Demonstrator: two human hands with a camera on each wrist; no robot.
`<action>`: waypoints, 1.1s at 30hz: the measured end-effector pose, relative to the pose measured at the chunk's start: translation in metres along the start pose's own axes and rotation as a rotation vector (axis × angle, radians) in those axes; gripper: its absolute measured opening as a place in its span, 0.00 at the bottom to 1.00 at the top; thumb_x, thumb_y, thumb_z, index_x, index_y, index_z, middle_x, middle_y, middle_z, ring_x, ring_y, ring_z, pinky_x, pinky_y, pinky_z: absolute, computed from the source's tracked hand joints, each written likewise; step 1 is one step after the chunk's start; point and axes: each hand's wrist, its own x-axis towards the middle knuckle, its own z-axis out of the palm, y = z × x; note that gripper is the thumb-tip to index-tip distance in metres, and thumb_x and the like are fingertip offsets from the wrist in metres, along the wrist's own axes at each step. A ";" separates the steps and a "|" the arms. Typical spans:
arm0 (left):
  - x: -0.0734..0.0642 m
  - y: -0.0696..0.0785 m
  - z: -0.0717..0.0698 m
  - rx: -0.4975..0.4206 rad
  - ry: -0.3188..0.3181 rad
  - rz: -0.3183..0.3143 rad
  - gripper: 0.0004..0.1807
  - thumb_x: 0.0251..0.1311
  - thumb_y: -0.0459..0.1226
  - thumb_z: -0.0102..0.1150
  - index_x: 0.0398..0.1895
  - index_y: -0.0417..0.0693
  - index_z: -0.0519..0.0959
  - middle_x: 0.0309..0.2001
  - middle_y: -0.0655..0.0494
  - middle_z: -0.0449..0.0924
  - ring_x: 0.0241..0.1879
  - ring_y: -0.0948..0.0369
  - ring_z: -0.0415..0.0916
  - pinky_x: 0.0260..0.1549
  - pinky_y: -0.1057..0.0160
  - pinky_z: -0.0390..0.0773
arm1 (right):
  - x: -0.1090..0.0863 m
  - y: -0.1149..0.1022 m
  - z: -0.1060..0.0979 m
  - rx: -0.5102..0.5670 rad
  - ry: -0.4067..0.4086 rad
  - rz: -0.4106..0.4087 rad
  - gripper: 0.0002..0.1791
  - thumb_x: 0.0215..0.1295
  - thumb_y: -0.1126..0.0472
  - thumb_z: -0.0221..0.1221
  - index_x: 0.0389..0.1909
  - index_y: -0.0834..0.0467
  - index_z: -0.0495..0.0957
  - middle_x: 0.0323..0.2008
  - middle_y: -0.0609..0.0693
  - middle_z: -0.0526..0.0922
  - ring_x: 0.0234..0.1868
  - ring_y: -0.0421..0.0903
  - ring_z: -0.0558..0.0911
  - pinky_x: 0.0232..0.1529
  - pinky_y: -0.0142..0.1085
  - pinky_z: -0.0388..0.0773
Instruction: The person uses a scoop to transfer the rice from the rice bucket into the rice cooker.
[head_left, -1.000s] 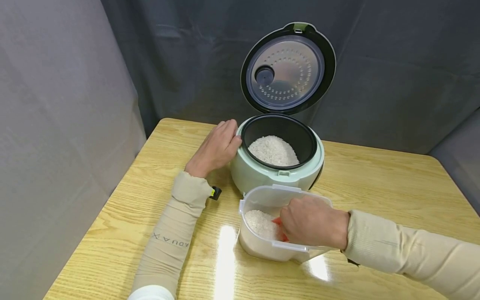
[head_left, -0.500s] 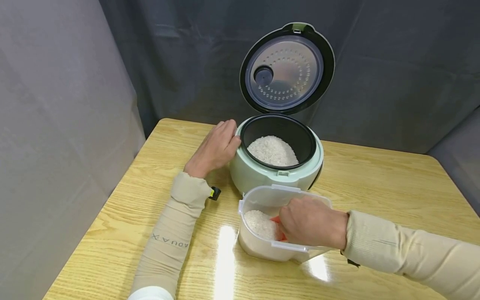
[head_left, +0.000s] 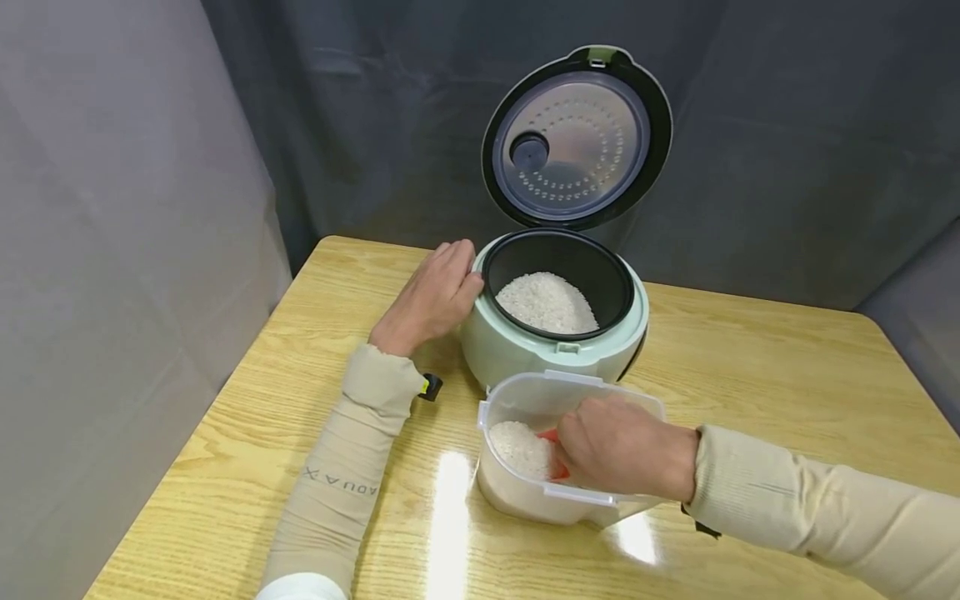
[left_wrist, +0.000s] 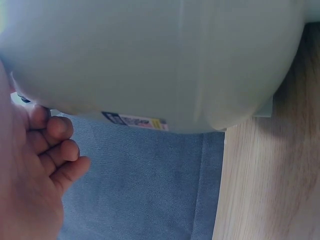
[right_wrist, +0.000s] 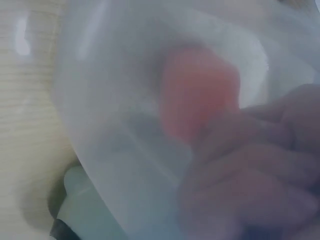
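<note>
In the head view, a pale green rice cooker (head_left: 517,354) stands with its lid (head_left: 573,146) up and white rice (head_left: 547,302) heaped in its black inner pot (head_left: 600,275). My left hand (head_left: 435,296) grips the cooker's left side at the rim; its curled fingers (left_wrist: 57,145) show against the body in the left wrist view. Inside a translucent rice bin (head_left: 517,500), my right hand (head_left: 615,446) holds a red scoop (right_wrist: 197,90), whose handle is hidden in the fist. The scoop's front edge meets the rice (head_left: 519,450) in the bin.
The bin stands right in front of the cooker on a wooden table (head_left: 750,375). Dark grey cloth (head_left: 772,167) hangs behind the table, with lighter grey cloth (head_left: 127,250) at the left.
The red scoop has shifted slightly left into the bin's rice. My left hand, the cooker and the bin have stayed in place.
</note>
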 end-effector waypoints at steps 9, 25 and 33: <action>-0.001 0.000 -0.001 0.012 0.004 -0.006 0.09 0.67 0.40 0.38 0.34 0.44 0.65 0.30 0.51 0.63 0.35 0.52 0.64 0.39 0.59 0.64 | 0.001 -0.001 0.002 0.058 -0.027 -0.013 0.21 0.58 0.64 0.62 0.12 0.45 0.66 0.12 0.37 0.60 0.16 0.37 0.60 0.16 0.31 0.58; 0.000 0.000 -0.001 0.008 0.009 0.012 0.09 0.67 0.40 0.38 0.34 0.44 0.66 0.29 0.51 0.63 0.36 0.51 0.65 0.40 0.58 0.65 | 0.006 0.002 0.002 0.306 -0.099 -0.068 0.15 0.67 0.62 0.54 0.25 0.47 0.86 0.16 0.36 0.76 0.19 0.30 0.67 0.24 0.26 0.68; 0.001 -0.001 0.001 0.005 0.012 0.019 0.09 0.67 0.40 0.38 0.33 0.44 0.65 0.29 0.51 0.64 0.36 0.52 0.65 0.40 0.58 0.65 | 0.008 0.002 0.001 0.338 -0.127 -0.052 0.17 0.68 0.63 0.52 0.23 0.47 0.84 0.18 0.36 0.77 0.21 0.31 0.70 0.28 0.27 0.71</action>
